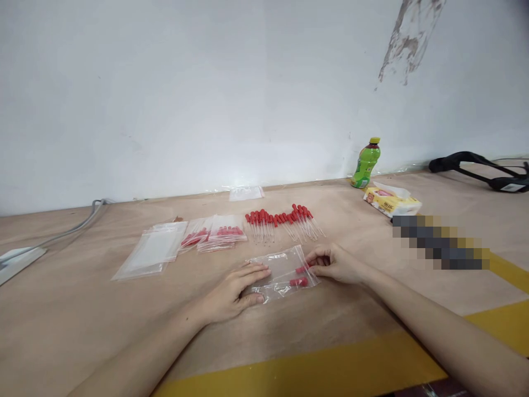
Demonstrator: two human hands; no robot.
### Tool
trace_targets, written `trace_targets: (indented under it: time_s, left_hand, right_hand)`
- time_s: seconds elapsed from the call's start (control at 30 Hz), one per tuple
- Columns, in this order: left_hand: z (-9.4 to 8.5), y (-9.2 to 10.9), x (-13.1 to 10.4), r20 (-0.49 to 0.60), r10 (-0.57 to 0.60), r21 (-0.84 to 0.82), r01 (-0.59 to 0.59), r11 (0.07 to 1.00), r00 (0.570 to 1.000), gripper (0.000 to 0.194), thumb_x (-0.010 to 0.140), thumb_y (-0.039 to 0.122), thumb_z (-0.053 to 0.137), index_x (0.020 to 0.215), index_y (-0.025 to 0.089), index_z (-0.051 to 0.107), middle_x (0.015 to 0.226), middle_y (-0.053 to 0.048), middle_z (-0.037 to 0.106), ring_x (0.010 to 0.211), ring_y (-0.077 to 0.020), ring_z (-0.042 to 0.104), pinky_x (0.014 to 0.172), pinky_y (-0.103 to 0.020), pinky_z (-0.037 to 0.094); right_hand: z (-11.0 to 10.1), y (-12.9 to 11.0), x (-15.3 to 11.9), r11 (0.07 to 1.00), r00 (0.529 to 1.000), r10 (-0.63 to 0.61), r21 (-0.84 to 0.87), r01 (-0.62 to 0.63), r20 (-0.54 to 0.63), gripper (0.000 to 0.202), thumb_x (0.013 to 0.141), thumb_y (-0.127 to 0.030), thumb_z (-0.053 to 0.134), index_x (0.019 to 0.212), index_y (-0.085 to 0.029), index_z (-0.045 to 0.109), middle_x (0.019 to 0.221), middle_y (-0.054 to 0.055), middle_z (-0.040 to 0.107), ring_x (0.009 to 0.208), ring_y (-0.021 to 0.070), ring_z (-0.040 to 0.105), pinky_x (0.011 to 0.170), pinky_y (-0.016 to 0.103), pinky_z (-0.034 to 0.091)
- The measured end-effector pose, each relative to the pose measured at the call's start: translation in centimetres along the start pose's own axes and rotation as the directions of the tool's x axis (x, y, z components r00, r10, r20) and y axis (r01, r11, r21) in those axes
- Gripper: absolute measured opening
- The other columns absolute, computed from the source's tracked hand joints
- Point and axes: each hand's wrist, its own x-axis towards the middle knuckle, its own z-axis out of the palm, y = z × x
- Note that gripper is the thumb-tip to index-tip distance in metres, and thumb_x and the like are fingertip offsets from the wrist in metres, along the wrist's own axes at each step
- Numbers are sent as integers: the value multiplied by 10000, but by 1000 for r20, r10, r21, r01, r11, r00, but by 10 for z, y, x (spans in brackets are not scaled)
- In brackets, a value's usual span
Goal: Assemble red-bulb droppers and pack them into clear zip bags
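Note:
A clear zip bag (275,271) lies flat on the table in front of me, with its mouth toward the right. Inside it is one dropper with a red bulb (298,282). My left hand (237,289) rests on the bag's left end, fingers stretched out. At the bag's right end, my right hand (330,263) pinches a second red-bulbed dropper (301,269), whose glass tube reaches into the bag. Part of that bulb is hidden by the fingers. Beyond the bag lie several loose red-bulbed droppers (285,219) in a row.
Filled zip bags (223,231) overlap left of the loose droppers, beside a stack of flat zip bags (151,248). Another bag (246,193) lies near the wall. A green bottle (366,164), tissue pack (392,202) and black strapped object (483,171) stand at right. A cable (78,229) runs at left.

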Motion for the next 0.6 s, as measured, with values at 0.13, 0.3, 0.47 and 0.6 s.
trace_targets:
  time_s: [0.13, 0.3, 0.47, 0.6]
  left_hand:
    - [0, 0, 0, -7, 13, 0, -13, 1000, 1000, 469, 838, 374, 471, 1286, 275, 373, 1324, -31, 415, 1225, -207, 351, 1035, -412, 253]
    - [0, 0, 0, -12, 12, -1, -13, 1000, 1000, 451, 836, 371, 476, 1271, 275, 399, 1323, -32, 416, 1224, -213, 352, 1029, -415, 264]
    - [0, 0, -1, -6, -1, 5, 1, 1000, 1000, 446, 841, 372, 468, 1270, 273, 401, 1325, -33, 414, 1227, -203, 350, 1037, -416, 250]
    - [1, -1, 0, 0, 4, 14, -4, 1000, 1000, 443, 846, 372, 455, 1274, 273, 396, 1336, -34, 397, 1233, -201, 342, 1034, -409, 260]
  right_hand:
    - [7, -5, 1, 997, 996, -74, 23, 76, -48, 183, 682, -307, 604, 778, -176, 687, 608, -2, 566, 524, 90, 438, 478, 197, 334]
    - [10, -10, 2, 984, 989, -138, -119, 132, -46, 108, 679, -233, 606, 724, -196, 697, 652, 1, 592, 524, 85, 464, 471, 191, 346]
    - [10, -9, 2, 991, 999, -27, 133, 21, 47, 202, 704, -304, 592, 829, -161, 662, 699, 14, 640, 603, 111, 546, 554, 219, 412]
    - [4, -4, 6, 975, 999, 36, 220, -34, -5, 282, 666, -354, 623, 864, -153, 634, 720, 22, 656, 627, 122, 570, 581, 235, 428]
